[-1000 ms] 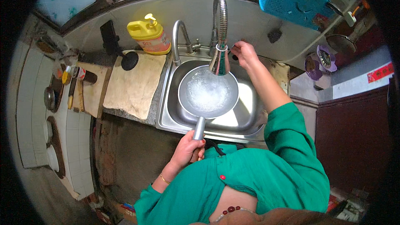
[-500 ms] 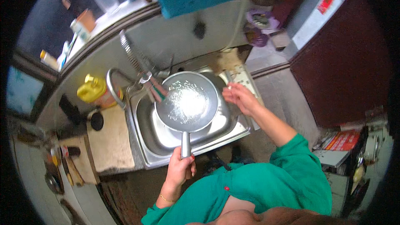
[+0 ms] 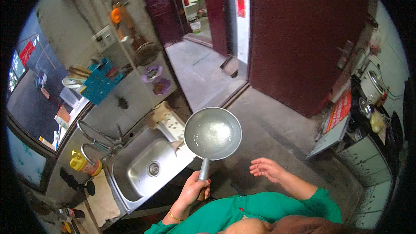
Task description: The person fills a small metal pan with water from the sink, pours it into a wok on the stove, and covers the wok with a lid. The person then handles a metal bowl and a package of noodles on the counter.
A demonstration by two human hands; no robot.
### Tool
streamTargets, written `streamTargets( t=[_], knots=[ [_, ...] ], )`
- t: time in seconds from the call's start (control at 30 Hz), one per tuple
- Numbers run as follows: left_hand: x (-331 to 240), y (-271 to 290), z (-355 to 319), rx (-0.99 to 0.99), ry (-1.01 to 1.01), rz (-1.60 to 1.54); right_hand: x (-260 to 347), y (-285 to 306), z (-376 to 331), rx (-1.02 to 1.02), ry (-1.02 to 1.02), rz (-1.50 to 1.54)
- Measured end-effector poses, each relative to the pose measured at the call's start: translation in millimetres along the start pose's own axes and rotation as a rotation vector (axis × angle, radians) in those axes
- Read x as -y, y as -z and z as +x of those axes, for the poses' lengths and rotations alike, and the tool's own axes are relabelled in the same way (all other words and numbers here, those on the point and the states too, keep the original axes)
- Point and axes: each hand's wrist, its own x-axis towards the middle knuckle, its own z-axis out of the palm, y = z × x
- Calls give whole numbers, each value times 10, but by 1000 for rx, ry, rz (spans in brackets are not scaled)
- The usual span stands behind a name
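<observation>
My left hand is closed around the handle of a round grey metal pan, which I hold out in front of me over the floor, just right of the sink. Inside the pan, a little water or wet shine catches the light. To the right of the pan hovers my right hand, its fingers stretched out and nothing in it. The stainless steel sink lies to the left, its drain visible at the bottom.
A curved tap and a yellow jug stand beyond the sink. A blue basket hangs on the wall. Ahead is a doorway with a dark red door. A stove area with a rice cooker stands at the right.
I have turned to the right, and the pan has moved from above the sink to beyond its right end. My right hand has come away from the sink's edge.
</observation>
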Motion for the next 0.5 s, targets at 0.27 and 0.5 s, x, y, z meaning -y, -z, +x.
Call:
streamTargets(
  t=[0.27, 0.5],
  knots=[
    [421, -2506, 724, 336, 160, 25, -208, 2194, -2419, -491, 204, 279],
    [627, -4343, 1563, 631, 247, 137, -713, 3182, -3861, -719, 718, 664]
  ],
)
